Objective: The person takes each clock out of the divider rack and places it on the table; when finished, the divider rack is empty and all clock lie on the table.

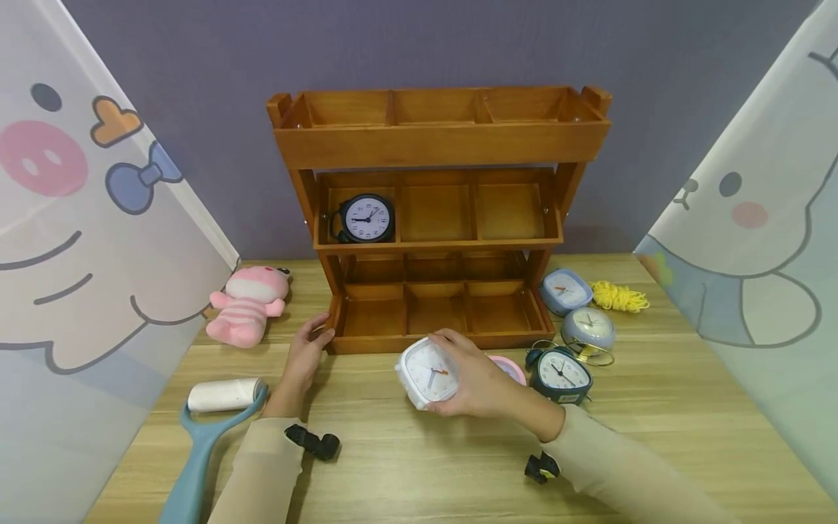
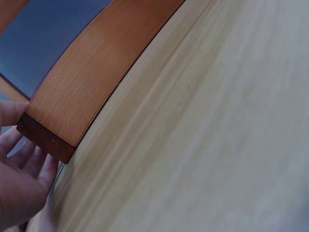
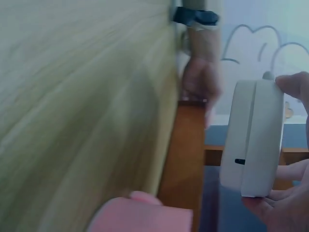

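Note:
My right hand [image 1: 474, 375] holds a white square alarm clock [image 1: 428, 371] just in front of the wooden shelf [image 1: 445, 149], its dial tilted upward. In the right wrist view the white clock [image 3: 253, 137] shows its side, with thumb and fingers at opposite edges. My left hand [image 1: 308, 353] grips the lower left front corner of the shelf; the left wrist view shows the thumb over the top of that corner [image 2: 48, 140] and the fingers against its end. A black round alarm clock [image 1: 368, 218] sits in the middle tier's left compartment.
Right of the shelf stand a blue clock [image 1: 567, 291], a greyish round clock [image 1: 588, 329] and a dark green clock [image 1: 560, 375]. A pink clock [image 1: 509, 369] is partly hidden behind my right hand. Yellow cord [image 1: 618, 297], a pink plush [image 1: 244, 309] and a lint roller [image 1: 225, 395] lie around.

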Demonstrator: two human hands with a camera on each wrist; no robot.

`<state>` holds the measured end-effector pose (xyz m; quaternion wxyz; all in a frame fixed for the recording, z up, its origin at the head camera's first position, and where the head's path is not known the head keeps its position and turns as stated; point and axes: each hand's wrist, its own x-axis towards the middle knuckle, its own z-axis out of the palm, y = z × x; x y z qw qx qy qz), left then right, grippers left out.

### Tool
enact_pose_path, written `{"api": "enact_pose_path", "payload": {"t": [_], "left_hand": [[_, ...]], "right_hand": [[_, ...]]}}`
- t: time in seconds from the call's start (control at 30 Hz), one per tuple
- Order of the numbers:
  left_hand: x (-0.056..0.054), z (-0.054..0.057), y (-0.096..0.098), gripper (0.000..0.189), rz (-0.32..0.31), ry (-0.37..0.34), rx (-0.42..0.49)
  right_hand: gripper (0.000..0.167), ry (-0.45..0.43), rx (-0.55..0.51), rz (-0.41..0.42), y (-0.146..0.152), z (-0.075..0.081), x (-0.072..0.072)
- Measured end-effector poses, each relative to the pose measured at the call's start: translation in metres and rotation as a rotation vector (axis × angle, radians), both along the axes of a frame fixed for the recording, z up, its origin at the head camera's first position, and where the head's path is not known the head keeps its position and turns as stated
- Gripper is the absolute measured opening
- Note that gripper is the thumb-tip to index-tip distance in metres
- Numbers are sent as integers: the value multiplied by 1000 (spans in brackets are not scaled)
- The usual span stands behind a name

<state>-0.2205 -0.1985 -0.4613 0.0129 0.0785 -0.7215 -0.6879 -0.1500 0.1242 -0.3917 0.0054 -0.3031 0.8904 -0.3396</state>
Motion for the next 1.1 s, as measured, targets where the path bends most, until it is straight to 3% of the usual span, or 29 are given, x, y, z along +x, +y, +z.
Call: {"api": "enact_pose_path", "payload": {"t": [0.5, 1.1], "left_hand": [[1, 1, 0, 46, -7, 9, -7], [3, 3, 1, 47, -12, 3, -9]], "right_hand": [[102, -72, 214, 30, -10, -27, -15], [99, -103, 275, 18, -14, -30, -25]]}}
